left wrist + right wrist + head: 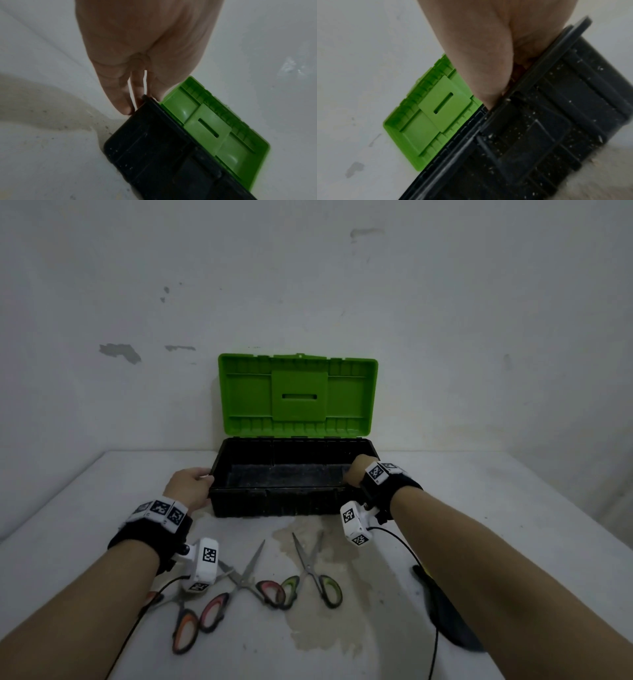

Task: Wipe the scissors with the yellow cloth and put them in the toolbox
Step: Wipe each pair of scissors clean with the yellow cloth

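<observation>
The black toolbox (274, 503) stands at mid-table with its green lid (298, 395) raised against the wall, and its inside looks bare. My left hand (190, 487) lies against its left end, fingers (120, 100) straight with the tips on the box corner (154, 148). At the right end my right hand (356, 472) pinches the rim (556, 121), thumb (488, 81) over the edge. In front lie three scissors: orange-handled (186, 628), pink-handled (244, 578) and green-handled (310, 568). A dark shape with a yellow edge (448, 621), possibly the cloth, shows under my right forearm.
The white table (513, 508) has a brownish stain (325, 628) in front of the box, and the wall stands right behind the lid. Black cables (435, 645) trail from both wrist cameras over the table near the scissors.
</observation>
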